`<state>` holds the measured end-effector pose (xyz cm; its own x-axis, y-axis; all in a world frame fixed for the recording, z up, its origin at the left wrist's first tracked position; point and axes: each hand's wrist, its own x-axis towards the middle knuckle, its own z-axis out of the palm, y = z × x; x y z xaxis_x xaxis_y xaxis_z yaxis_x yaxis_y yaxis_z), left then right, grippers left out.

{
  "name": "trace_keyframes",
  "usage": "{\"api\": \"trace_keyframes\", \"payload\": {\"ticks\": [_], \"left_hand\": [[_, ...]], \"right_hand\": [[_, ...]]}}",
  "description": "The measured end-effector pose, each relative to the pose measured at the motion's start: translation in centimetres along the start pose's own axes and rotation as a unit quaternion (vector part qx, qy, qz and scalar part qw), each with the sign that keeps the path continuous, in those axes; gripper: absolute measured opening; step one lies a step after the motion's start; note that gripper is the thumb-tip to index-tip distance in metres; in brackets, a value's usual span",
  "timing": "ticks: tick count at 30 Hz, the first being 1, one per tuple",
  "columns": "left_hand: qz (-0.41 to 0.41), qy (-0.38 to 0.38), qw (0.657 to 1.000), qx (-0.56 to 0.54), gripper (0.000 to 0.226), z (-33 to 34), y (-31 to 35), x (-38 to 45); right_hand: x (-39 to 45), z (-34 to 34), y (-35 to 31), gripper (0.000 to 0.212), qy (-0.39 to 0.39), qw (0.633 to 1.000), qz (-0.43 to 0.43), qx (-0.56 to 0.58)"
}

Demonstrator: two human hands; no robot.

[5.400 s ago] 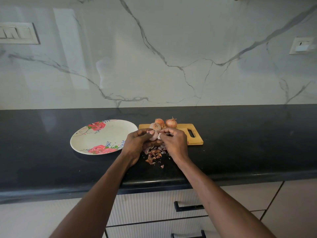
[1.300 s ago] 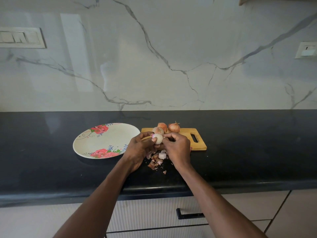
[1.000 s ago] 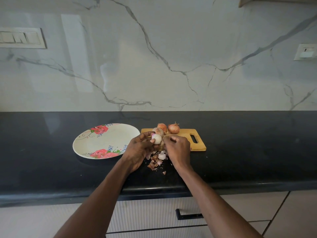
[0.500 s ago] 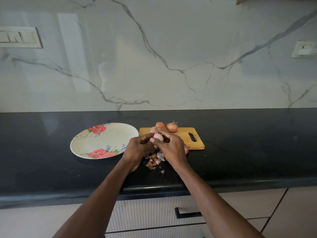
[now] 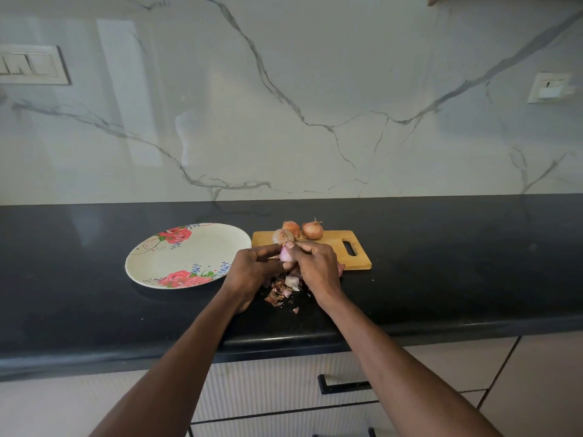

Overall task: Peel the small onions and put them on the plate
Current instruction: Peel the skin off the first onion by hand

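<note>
**Onion held over the scraps, peel nearly off**

1 small pale onion (image 5: 285, 254) is pinched between both hands above the black counter (image 5: 441, 279), just in front of the cutting board (image 5: 334, 247). The left hand (image 5: 252, 269) is curled round it from the side, while the right hand (image 5: 315, 266) is closed over its top, a fingertip pressed at the crown. 3 unpeeled onions (image 5: 312, 230) are left on the board's far edge. The flowered plate (image 5: 176, 257), just to the left, carries no onions. A heap of peels (image 5: 282, 291) lies beneath the hands.

A slip is judged the main risk: bared onion flesh is slick, and a hard tug on a clinging layer could shoot it onto the counter or into the scraps. Flesh could also be torn away with the skin if the nail is dug too deep.
</note>
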<state>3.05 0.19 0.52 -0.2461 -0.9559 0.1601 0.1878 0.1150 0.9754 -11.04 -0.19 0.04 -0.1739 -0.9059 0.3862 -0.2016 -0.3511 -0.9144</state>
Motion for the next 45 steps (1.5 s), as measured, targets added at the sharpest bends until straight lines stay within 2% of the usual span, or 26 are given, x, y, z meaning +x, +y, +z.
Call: {"api": "trace_keyframes", "payload": {"ticks": [5, 13, 19, 21, 25, 29, 32, 36, 40, 45], "left_hand": [[-0.001, -0.006, 1.0, -0.012, 0.033, -0.13, -0.07, 0.15], [-0.029, -0.009, 0.998, -0.05, 0.038, -0.57, -0.17, 0.57], [-0.048, -0.018, 0.995, -0.085, 0.04, -0.61, 0.16, 0.53], [-0.053, -0.024, 0.991, -0.121, 0.041, -0.46, 0.35, 0.45], [-0.055, -0.03, 0.988, -0.144, 0.051, -0.23, 0.54, 0.35], [-0.054, -0.005, 0.985, -0.162, 0.044, -0.3, 0.47, 0.43], [-0.069, 0.037, 0.979, -0.188, 0.029, -0.54, 0.31, 0.75], [-0.073, 0.049, 0.979, -0.182, 0.02, -0.81, 0.2, 0.93], [-0.071, 0.046, 0.982, -0.166, 0.023, -0.73, 0.29, 0.77], [-0.065, 0.053, 0.984, -0.159, 0.038, -0.8, 0.16, 0.9]], "right_hand": [[0.3, 0.13, 0.61, 0.037, 0.017, 1.0, 0.001, 0.009], [0.4, -0.33, 0.51, 0.015, 0.017, 0.998, 0.03, 0.049], [0.25, -0.56, 0.05, 0.014, 0.024, 0.993, 0.059, 0.095], [0.28, -0.56, 0.09, 0.013, 0.039, 0.995, 0.04, 0.08], [0.13, -0.35, 0.31, 0.019, 0.055, 0.996, -0.035, -0.056], [0.12, -0.07, 0.29, 0.028, 0.043, 0.989, -0.082, -0.112], [0.29, -0.17, 0.3, 0.022, 0.04, 0.992, -0.062, -0.099], [0.3, -0.06, 0.47, 0.021, 0.013, 0.996, -0.062, -0.069], [0.17, -0.07, 0.89, 0.023, 0.03, 0.99, -0.104, -0.089], [-0.11, -0.04, 0.59, 0.02, 0.037, 0.982, -0.152, -0.109]]}}
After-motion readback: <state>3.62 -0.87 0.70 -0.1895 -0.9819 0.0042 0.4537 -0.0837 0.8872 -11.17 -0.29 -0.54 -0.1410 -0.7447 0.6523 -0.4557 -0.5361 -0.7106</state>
